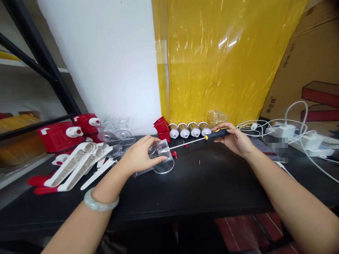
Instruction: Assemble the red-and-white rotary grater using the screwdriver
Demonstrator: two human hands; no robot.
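One screwdriver (217,134), and the right hand (234,140) has its fingers closed round the handle! One clear plastic part (165,152), mid-table, pinched in the curled thumb and fingers of the left hand (143,155). The shaft (190,142) runs right up to it, tip lost in the see-through plastic. Four cylinders (195,129) in a row behind; clear cups (124,124) on the left overlap, impossible to count; both forearms (286,178) cut off below

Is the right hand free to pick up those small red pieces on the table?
Probably not: the right hand grips a screwdriver, though the small red pieces look mostly uncovered.
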